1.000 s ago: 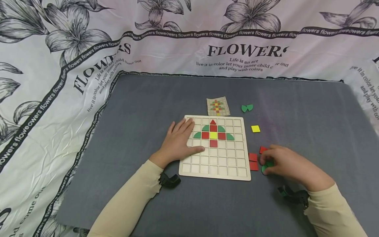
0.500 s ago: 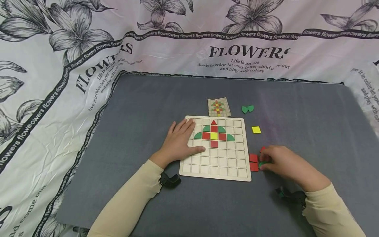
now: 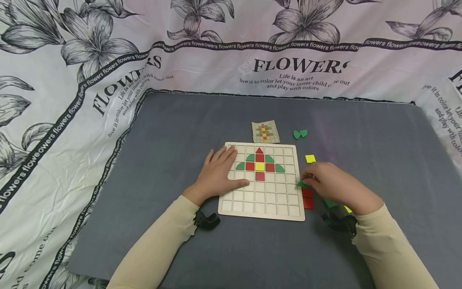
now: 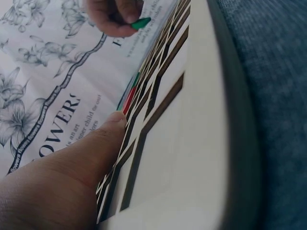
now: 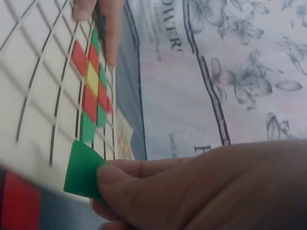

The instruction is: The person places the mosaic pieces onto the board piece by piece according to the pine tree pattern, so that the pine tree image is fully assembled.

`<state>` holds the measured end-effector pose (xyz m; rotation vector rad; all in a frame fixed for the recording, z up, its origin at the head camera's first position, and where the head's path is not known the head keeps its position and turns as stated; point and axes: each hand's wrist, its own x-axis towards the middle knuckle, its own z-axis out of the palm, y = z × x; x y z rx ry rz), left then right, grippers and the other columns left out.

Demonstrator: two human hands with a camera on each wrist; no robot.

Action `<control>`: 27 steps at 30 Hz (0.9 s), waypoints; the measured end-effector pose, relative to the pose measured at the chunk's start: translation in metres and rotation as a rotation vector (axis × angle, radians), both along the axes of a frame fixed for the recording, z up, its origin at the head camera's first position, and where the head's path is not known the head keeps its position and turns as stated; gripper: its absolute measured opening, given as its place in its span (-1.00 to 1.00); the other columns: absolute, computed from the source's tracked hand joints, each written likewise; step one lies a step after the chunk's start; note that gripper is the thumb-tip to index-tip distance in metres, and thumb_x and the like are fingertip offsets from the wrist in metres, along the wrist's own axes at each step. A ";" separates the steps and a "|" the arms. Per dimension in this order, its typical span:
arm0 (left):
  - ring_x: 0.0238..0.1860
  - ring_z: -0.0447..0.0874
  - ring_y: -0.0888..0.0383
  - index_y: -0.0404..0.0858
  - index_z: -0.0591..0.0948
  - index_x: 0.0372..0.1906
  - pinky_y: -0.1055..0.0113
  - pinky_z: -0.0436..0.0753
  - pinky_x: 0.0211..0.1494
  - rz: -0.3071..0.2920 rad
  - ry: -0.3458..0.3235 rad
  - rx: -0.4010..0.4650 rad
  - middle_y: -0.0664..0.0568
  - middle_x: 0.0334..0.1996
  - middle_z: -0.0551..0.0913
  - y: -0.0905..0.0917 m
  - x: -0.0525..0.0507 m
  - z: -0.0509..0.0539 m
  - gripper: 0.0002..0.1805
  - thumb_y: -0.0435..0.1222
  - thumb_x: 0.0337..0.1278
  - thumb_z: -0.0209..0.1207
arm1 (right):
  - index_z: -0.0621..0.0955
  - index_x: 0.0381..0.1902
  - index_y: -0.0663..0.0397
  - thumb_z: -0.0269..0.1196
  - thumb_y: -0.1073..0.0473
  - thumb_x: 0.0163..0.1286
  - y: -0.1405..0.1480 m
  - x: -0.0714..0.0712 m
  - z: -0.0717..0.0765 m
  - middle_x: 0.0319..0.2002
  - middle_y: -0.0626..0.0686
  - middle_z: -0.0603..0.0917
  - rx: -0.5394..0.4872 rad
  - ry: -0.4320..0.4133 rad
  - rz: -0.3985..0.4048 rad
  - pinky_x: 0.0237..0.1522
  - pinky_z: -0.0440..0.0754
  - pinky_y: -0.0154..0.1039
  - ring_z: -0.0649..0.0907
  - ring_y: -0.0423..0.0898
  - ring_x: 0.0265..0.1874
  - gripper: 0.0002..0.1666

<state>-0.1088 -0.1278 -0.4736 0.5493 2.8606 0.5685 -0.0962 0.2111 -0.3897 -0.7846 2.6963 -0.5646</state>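
Note:
My left hand (image 3: 215,176) lies spread on the left side of the wooden grid board (image 3: 261,204), thumb and fingers over its squares. Between thumb and fingers, my right hand (image 3: 332,184) pinches a green quarter-circle tile (image 5: 82,171) just at the board's right edge; the left wrist view also shows this green tile (image 4: 140,23). Set in the upper middle of the grid are a red triangle (image 3: 259,151), several red squares, a yellow square (image 3: 259,166) and several green quarter-circles. The left fingertips do not show in the left wrist view.
A small pattern card (image 3: 265,131) lies behind the board. Right of it are two green tiles (image 3: 300,134) and a yellow square tile (image 3: 310,159). Red square tiles (image 3: 307,199) touch the board's right side. More green tiles (image 3: 329,203) lie partly under the right hand.
My right hand has lifted a green quarter-circle tile from the loose pieces and moved left and away from me to the board's edge. The left hand stays where it was.

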 end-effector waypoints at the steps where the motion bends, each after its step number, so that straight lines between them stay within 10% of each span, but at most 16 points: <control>1: 0.73 -0.22 0.01 -0.14 0.06 0.72 -0.12 -0.30 0.70 0.001 -0.001 0.001 0.06 0.72 0.01 0.000 0.000 0.000 0.21 0.50 0.20 0.10 | 0.80 -0.21 0.11 0.37 0.40 0.38 -0.005 -0.002 0.000 -0.30 -0.08 0.75 -0.003 -0.004 0.003 -0.28 0.63 -0.15 0.58 -0.18 -0.39 -0.87; 27: 0.73 -0.24 0.02 -0.12 0.07 0.72 -0.12 -0.28 0.70 -0.032 0.032 -0.033 0.06 0.72 -0.02 -0.001 0.001 -0.002 0.28 0.53 0.08 0.19 | 0.83 -0.13 0.07 0.35 0.35 0.46 -0.094 -0.035 -0.016 -0.20 -0.04 0.78 -0.128 -0.002 0.158 -0.07 0.71 -0.07 0.70 -0.12 -0.23 -0.84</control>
